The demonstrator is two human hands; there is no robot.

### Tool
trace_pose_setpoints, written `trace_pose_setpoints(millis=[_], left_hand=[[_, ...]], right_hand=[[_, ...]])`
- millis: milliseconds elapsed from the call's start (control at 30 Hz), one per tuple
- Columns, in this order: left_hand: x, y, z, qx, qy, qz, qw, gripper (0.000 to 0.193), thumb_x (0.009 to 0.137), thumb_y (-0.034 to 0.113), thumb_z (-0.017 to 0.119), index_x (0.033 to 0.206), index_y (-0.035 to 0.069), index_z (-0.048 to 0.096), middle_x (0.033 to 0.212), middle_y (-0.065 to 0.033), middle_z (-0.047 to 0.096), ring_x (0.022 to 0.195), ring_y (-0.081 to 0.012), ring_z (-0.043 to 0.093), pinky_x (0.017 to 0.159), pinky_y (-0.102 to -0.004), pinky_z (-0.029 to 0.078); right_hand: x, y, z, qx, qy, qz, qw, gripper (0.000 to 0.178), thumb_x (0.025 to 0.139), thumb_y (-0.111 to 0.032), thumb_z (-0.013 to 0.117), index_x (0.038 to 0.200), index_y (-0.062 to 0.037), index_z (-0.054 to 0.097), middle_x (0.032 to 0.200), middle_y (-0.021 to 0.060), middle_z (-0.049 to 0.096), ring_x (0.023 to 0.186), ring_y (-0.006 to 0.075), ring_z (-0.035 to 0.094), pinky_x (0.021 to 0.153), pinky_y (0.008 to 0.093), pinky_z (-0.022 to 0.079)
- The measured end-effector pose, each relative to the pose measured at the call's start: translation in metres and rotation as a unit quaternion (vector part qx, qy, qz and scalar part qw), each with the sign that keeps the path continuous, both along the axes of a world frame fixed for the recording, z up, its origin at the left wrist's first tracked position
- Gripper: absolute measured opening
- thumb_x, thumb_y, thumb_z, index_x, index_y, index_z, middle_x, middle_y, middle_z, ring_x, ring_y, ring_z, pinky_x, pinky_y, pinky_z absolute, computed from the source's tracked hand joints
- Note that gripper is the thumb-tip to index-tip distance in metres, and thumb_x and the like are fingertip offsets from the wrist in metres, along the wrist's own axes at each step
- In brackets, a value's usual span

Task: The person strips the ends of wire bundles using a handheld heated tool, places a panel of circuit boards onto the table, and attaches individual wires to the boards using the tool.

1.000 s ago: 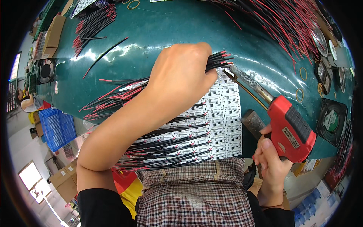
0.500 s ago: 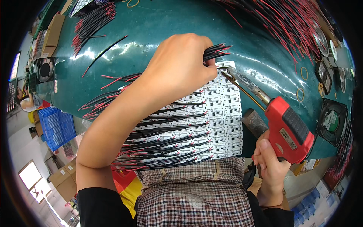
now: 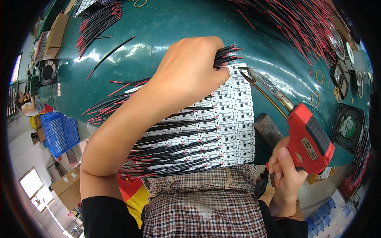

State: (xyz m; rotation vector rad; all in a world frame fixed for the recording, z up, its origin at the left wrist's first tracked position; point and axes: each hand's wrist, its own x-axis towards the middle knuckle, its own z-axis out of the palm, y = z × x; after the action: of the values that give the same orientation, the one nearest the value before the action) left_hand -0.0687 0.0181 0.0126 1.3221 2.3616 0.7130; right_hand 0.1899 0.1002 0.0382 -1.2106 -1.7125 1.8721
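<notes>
My left hand point(image 3: 194, 67) is closed round a bundle of black wires point(image 3: 228, 55) with red tips, above the far edge of a white circuit board panel point(image 3: 240, 119). Its fingertips are mostly hidden behind the hand. Rows of black and red wires point(image 3: 178, 139) lie across the panel and stick out past its left side. In my right hand point(image 3: 286, 168) is the grip of a red soldering gun point(image 3: 309, 137) with a thin brass-coloured tube beside its barrel. The gun's tip is near the panel's far right corner, just right of the left hand.
A dark metal block point(image 3: 268, 129) lies right of the panel. Black fans point(image 3: 348, 127) stand at both sides of the green table point(image 3: 158, 23). Large wire piles point(image 3: 293, 27) lie at the back, with one loose wire point(image 3: 111, 57) at left and rubber bands point(image 3: 315, 99) at right.
The soldering gun has moved right and slightly down, its tip drawing away from my left hand. My left hand with the wires has barely shifted.
</notes>
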Motion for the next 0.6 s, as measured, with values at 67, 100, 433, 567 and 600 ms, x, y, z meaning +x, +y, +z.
trace_pose_setpoints(millis=[67, 100, 433, 567, 600], left_hand=[[-0.001, -0.002, -0.002, 0.012, -0.049, 0.017, 0.999, 0.022, 0.086, 0.018, 0.067, 0.093, -0.002, 0.064, 0.073, -0.0151, 0.065, 0.066, -0.0250, 0.064, 0.064, -0.0354, 0.049], [-0.002, -0.003, -0.002, 0.024, -0.098, 0.035, 0.994, 0.023, 0.090, 0.019, 0.065, 0.098, -0.003, 0.063, 0.075, -0.0145, 0.066, 0.067, -0.0231, 0.065, 0.065, -0.0344, 0.049], [0.006, -0.008, 0.009, 0.114, 0.019, 0.072, 0.991, 0.021, 0.093, 0.020, 0.059, 0.091, 0.000, 0.061, 0.077, -0.0212, 0.063, 0.075, -0.0420, 0.061, 0.068, -0.0496, 0.046], [0.006, -0.012, 0.026, 0.107, 0.070, 0.053, 0.990, 0.020, 0.095, 0.018, 0.063, 0.098, -0.001, 0.063, 0.066, -0.0035, 0.053, 0.061, -0.0093, 0.047, 0.058, -0.0260, 0.041], [0.009, -0.014, 0.022, 0.096, -0.010, 0.056, 0.994, 0.018, 0.093, 0.016, 0.064, 0.097, -0.001, 0.063, 0.065, -0.0037, 0.053, 0.060, -0.0095, 0.047, 0.057, -0.0266, 0.040]], right_hand=[[0.000, 0.000, 0.001, -0.001, -0.001, -0.003, 1.000, 0.015, 0.091, -0.009, 0.059, 0.092, 0.0042, 0.053, 0.063, 0.0070, 0.052, 0.038, 0.0032, 0.032, 0.038, 0.0201, 0.035], [0.000, 0.001, 0.002, -0.004, -0.002, -0.004, 1.000, 0.015, 0.091, -0.009, 0.059, 0.092, 0.0043, 0.053, 0.064, 0.0067, 0.052, 0.038, 0.0031, 0.031, 0.038, 0.0202, 0.036], [0.002, -0.002, 0.006, -0.014, 0.010, -0.041, 0.999, 0.020, 0.090, -0.013, 0.061, 0.092, 0.0043, 0.053, 0.063, 0.0060, 0.051, 0.038, 0.0024, 0.031, 0.038, 0.0206, 0.036], [0.008, -0.003, 0.010, -0.013, 0.006, -0.038, 0.999, 0.021, 0.089, -0.013, 0.062, 0.095, 0.0044, 0.052, 0.063, 0.0061, 0.050, 0.038, 0.0030, 0.031, 0.038, 0.0204, 0.036], [0.011, -0.002, 0.010, -0.018, 0.006, -0.025, 1.000, 0.022, 0.089, -0.013, 0.062, 0.096, 0.0044, 0.051, 0.064, 0.0066, 0.051, 0.038, 0.0034, 0.032, 0.038, 0.0203, 0.035]])
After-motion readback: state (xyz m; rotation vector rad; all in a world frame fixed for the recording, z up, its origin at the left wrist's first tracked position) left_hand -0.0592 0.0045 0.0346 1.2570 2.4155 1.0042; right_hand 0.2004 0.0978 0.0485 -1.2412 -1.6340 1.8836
